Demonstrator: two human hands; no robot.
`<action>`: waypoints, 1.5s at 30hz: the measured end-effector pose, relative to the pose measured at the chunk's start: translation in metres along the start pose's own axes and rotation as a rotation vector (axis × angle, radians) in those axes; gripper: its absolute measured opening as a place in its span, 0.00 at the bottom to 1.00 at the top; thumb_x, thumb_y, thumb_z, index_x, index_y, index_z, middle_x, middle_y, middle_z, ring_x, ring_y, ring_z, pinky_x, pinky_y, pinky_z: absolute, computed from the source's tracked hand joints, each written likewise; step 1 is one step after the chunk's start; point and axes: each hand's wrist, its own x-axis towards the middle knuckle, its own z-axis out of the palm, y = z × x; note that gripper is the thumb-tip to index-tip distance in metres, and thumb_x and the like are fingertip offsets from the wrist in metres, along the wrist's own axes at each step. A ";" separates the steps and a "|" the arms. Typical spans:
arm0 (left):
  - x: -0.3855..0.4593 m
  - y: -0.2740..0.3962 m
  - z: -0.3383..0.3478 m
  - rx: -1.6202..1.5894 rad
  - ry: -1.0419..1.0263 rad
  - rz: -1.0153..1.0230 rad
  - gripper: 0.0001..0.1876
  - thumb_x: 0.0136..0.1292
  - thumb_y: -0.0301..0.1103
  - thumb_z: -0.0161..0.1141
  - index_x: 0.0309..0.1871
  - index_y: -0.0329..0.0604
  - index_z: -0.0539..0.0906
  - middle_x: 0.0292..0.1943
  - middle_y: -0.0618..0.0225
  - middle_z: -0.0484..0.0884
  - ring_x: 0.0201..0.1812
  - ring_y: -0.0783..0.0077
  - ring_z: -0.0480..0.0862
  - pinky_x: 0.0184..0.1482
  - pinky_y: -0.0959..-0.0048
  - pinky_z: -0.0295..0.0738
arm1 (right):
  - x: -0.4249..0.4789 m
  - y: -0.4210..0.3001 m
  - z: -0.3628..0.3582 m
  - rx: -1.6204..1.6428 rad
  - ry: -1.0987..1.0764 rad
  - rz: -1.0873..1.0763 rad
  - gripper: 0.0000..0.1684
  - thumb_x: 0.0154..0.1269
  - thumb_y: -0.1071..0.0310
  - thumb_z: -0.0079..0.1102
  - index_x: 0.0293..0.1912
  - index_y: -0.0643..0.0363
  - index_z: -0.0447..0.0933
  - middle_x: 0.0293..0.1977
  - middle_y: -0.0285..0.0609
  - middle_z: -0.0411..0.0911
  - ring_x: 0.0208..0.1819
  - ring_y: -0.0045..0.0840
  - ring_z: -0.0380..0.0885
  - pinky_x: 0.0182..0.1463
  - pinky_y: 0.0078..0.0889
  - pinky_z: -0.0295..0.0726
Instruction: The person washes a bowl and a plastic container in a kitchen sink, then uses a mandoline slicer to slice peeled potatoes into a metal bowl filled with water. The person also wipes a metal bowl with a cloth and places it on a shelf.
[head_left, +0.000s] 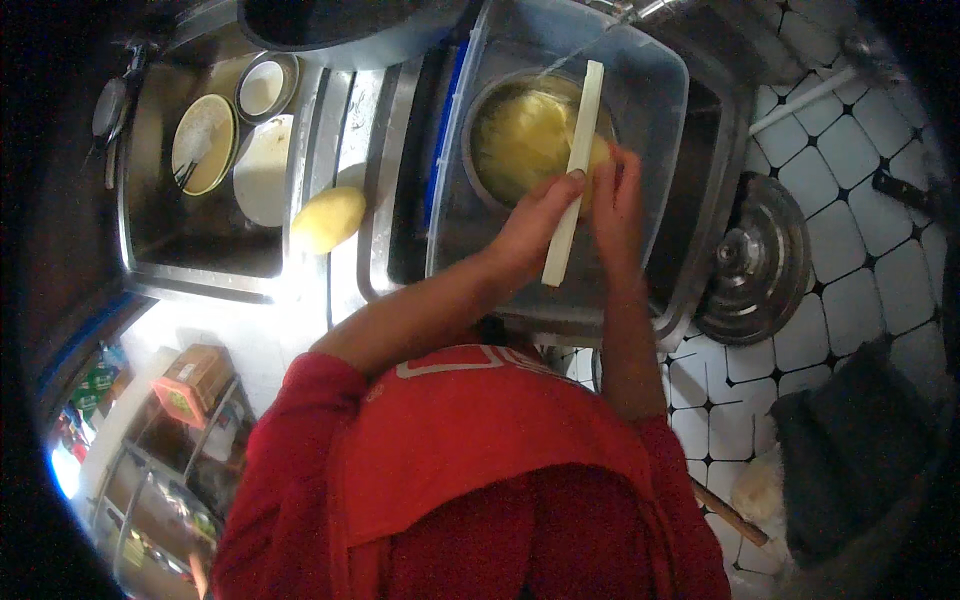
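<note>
My left hand grips a long, narrow, pale board, its thumb lying across the edge. The board slants over a round metal bowl holding water and yellow pieces. On the board's right side, my right hand has its fingers closed around a pale yellow piece, probably peeled potato. Most of that piece is hidden by the fingers and board. The bowl stands inside a clear plastic tub, set in a sink basin. A whole peeled potato rests on the steel ledge to the left.
The left sink basin holds plates, a white board-like dish and a small bowl. A thin water stream falls from the faucet. Rightward are a round metal lid and tiled floor.
</note>
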 end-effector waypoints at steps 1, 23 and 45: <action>0.000 -0.003 -0.002 0.038 0.006 -0.016 0.23 0.60 0.52 0.48 0.46 0.40 0.71 0.29 0.69 0.71 0.29 0.74 0.70 0.32 0.74 0.68 | 0.020 0.005 -0.001 0.021 0.001 0.038 0.19 0.68 0.61 0.38 0.54 0.62 0.61 0.49 0.53 0.69 0.49 0.38 0.71 0.53 0.34 0.68; -0.005 0.006 -0.010 -0.062 0.082 -0.083 0.24 0.60 0.52 0.50 0.49 0.41 0.70 0.33 0.68 0.71 0.34 0.74 0.72 0.37 0.75 0.69 | -0.071 -0.007 -0.015 -0.131 -0.225 0.063 0.21 0.68 0.58 0.36 0.54 0.62 0.58 0.42 0.52 0.73 0.43 0.37 0.74 0.46 0.37 0.71; -0.002 -0.011 -0.012 -0.067 0.080 0.031 0.25 0.59 0.51 0.50 0.50 0.37 0.71 0.33 0.68 0.72 0.34 0.73 0.72 0.39 0.73 0.68 | -0.066 0.000 0.017 0.054 -0.022 0.089 0.19 0.68 0.60 0.37 0.54 0.60 0.60 0.44 0.55 0.71 0.42 0.46 0.73 0.46 0.43 0.70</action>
